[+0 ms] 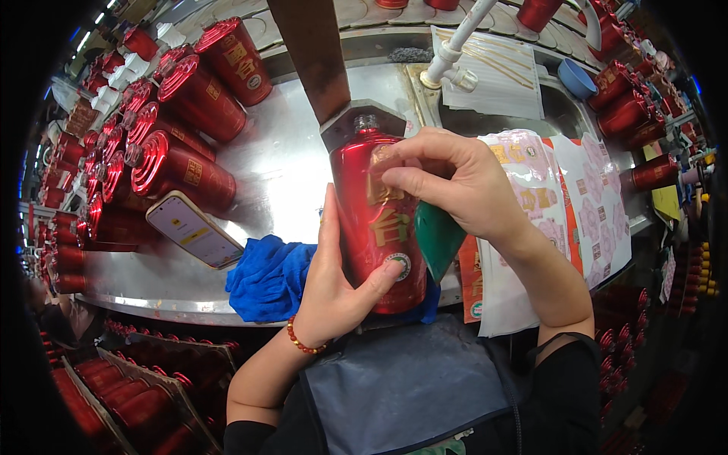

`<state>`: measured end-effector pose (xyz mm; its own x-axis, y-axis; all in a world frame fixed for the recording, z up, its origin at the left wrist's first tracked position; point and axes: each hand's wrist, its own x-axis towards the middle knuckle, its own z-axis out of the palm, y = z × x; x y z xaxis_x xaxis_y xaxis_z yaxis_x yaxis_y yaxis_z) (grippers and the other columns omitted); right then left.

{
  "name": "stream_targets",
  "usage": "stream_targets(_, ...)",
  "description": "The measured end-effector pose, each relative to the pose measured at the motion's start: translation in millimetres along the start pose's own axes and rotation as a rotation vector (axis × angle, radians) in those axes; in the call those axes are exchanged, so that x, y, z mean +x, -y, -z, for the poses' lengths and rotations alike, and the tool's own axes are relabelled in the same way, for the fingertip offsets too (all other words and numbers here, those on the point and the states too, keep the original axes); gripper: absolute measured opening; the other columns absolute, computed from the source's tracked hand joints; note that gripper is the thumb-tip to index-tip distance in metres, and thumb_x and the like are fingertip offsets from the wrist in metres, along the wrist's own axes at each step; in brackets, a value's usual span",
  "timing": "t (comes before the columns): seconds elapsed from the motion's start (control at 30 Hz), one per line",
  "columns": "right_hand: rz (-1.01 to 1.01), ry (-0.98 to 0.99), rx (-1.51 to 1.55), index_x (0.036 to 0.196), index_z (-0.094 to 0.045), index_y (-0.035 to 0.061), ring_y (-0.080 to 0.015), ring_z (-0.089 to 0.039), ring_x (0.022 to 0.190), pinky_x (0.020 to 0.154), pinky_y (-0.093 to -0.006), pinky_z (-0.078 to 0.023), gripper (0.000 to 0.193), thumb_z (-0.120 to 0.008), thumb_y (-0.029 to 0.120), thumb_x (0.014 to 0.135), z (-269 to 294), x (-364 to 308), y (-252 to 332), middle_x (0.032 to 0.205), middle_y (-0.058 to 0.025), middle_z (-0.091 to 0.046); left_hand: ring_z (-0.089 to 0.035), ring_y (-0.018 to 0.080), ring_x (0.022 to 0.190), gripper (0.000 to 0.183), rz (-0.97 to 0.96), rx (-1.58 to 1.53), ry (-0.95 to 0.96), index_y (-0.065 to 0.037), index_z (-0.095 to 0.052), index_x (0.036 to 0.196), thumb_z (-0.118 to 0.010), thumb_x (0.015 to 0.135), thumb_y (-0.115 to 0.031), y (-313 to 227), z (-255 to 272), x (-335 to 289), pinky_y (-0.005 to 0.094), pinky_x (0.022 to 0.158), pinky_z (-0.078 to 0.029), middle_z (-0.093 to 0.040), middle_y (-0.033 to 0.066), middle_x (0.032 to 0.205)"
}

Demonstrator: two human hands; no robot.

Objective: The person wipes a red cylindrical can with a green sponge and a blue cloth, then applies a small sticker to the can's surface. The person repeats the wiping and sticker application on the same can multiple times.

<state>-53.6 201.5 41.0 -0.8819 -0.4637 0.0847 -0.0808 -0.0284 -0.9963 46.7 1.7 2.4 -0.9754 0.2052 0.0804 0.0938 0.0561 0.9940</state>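
Observation:
A glossy red bottle (355,265) with gold characters and a bare threaded neck lies tilted in front of me, its neck pointing away. My left hand (337,284) is closed round its lower left side, the thumb resting by a small round green-and-white emblem. Over the upper gold lettering, my right hand (451,178) pinches at what looks like a thin clear film (385,158). From under that same hand juts a flat green scraper (438,239), apparently tucked in the curled fingers, which are hidden. The bottle's neck end rests by a dark metal bracket (362,114).
Several red bottles (186,171) crowd the left, near a phone (193,227) and a blue cloth (269,277). At right, printed sticker sheets (595,205) lie by a sink holding a blue bowl (576,78). A white pipe (455,49) and a metal post (312,53) stand ahead.

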Motion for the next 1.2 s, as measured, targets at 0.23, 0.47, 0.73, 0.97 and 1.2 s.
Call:
stream_targets(0.23,-0.006,0.003,-0.007,0.115,-0.076,-0.0007,-0.0118,-0.070,0.102,0.092,-0.0267,-0.055,0.019,-0.071,0.003,0.097,0.2,2.2,1.6,0.113,-0.0079,-0.075,-0.054,0.0266,0.137,0.102,0.060,-0.078,-0.118,0.007,-0.007,0.165,-0.077,0.094,-0.013,-4.2,-11.4,3.9,0.0381,0.113,-0.045,-0.046,0.0217,0.154)
stream_targets(0.47,-0.038,-0.007,0.053,0.114,-0.077,-0.0003,-0.0118,-0.070,0.103,0.093,-0.0265,-0.055,0.018,-0.072,0.005,0.097,0.0,3.5,2.0,0.112,-0.0078,-0.076,-0.057,0.0263,0.133,0.099,0.103,-0.026,-0.122,0.007,-0.011,0.164,-0.078,0.094,-0.013,-9.9,-12.1,7.5,0.0375,0.111,-0.047,-0.049,0.0211,0.150)
stream_targets(0.73,-0.064,0.029,-0.057,0.115,-0.077,0.0005,-0.0061,-0.064,0.089,0.082,-0.0224,-0.052,0.020,-0.074,0.006,0.096,2.9,6.4,8.8,0.099,-0.0027,-0.075,-0.051,0.0264,0.140,0.094,0.107,-0.165,-0.115,0.005,-0.010,0.165,-0.073,0.098,-0.014,-8.2,-10.3,4.1,0.0384,0.116,-0.042,-0.046,0.0204,0.155)
stream_targets(0.97,-0.092,0.029,-0.066,0.114,-0.077,-0.0011,-0.0072,-0.066,0.088,0.082,-0.0225,-0.053,0.020,-0.075,0.006,0.095,6.0,9.6,11.8,0.097,-0.0032,-0.075,-0.046,0.0217,0.146,0.065,0.088,0.089,-0.034,0.002,-0.023,0.165,-0.051,0.113,-0.025,20.0,15.4,-13.1,0.0372,0.120,-0.038,-0.042,0.0139,0.163)
stream_targets(1.2,-0.107,0.000,0.011,0.113,-0.077,-0.0010,-0.0109,-0.071,0.098,0.090,-0.0253,-0.056,0.019,-0.074,0.005,0.095,4.6,12.0,4.0,0.104,-0.0069,-0.078,-0.041,0.0264,0.148,0.065,0.139,0.061,-0.065,0.001,-0.029,0.164,-0.054,0.111,-0.027,19.7,13.9,-15.1,0.0395,0.122,-0.032,-0.043,0.0166,0.161)
